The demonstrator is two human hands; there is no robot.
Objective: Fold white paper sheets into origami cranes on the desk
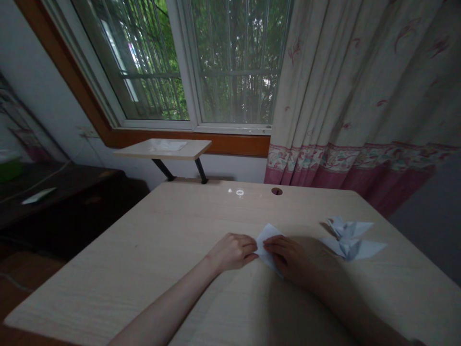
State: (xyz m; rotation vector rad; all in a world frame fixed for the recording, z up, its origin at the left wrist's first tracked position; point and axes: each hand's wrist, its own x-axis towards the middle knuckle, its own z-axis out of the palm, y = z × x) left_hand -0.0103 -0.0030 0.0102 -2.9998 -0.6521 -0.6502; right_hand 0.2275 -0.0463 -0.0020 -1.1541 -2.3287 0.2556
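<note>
A folded piece of white paper [268,232] lies on the desk between my hands, one corner pointing away from me. My left hand [233,252] pinches its left corner between thumb and fingers. From the right, my right hand [290,259] is closed on the paper, fingertips pressing near its middle and covering much of that side. The lower tip of the paper shows beneath my right hand. To the right stand two folded paper cranes [349,247], close together, with their wings spread.
The pale wooden desk [173,230] has a round cable hole [276,191] near its back edge. A small raised shelf [162,150] on black legs holds some white paper. Behind are a window and a floral curtain [317,96]. A dark table [72,187] stands at the left.
</note>
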